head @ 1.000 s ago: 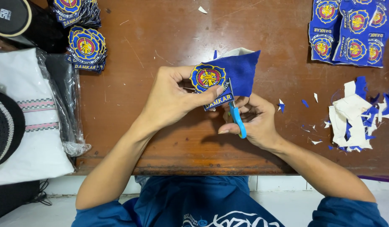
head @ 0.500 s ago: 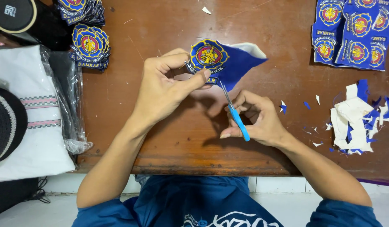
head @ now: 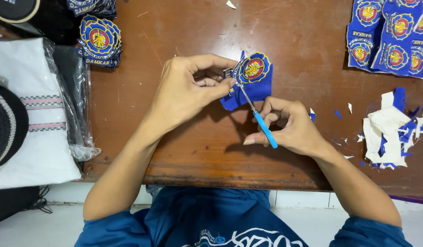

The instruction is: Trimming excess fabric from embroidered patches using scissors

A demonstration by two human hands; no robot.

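Observation:
My left hand pinches a blue cloth piece with a round embroidered patch of blue, yellow and red, holding it above the brown wooden table. My right hand grips small blue-handled scissors, whose blades reach up to the patch's lower left edge. Both hands are near the middle of the table, close to its front edge.
A stack of cut round patches lies at the back left; an uncut sheet of patches at the back right. White and blue cloth scraps are piled at the right. Bagged white fabric and dark caps lie left.
The patch has turned in my left hand and the loose blue cloth beside it now hangs lower. The scissors stay at its edge while my right hand shifts slightly.

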